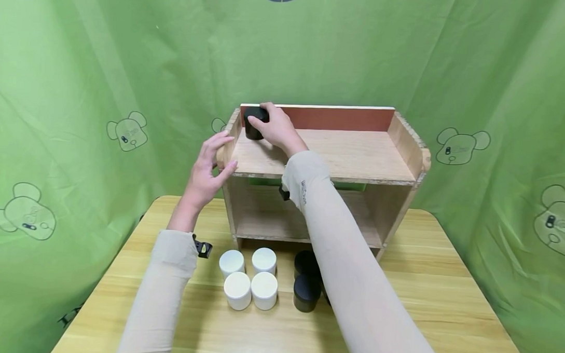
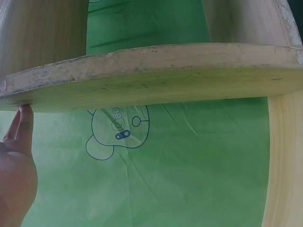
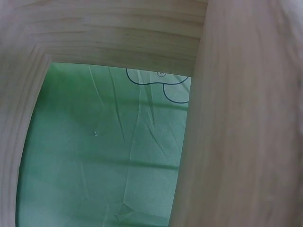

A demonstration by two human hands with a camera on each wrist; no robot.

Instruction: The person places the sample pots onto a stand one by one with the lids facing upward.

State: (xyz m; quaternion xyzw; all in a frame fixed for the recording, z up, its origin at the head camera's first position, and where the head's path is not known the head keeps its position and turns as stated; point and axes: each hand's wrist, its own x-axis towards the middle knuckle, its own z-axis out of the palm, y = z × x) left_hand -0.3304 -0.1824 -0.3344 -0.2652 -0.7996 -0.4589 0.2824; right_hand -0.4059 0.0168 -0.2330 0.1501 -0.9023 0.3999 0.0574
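On the upper board of a small wooden shelf (image 1: 353, 148), in its back left corner, stands a black lidded jar (image 1: 254, 130). My right hand (image 1: 280, 129) grips this jar, thumb on the near side and fingers behind. The left hand (image 1: 205, 175) is spread at the shelf's left side panel (image 1: 227, 141), holding no jar; in the left wrist view its fingertips (image 2: 26, 116) touch the panel's outer face. Neither the right hand nor the jar shows in the right wrist view, which is filled by wooden boards (image 3: 241, 118) and green cloth.
Several white jars (image 1: 238, 289) stand grouped on the wooden table (image 1: 447, 286) in front of the shelf. To their right are several black jars (image 1: 306, 292), partly covered by the right sleeve (image 1: 350, 257). A green curtain (image 1: 343, 54) surrounds the table.
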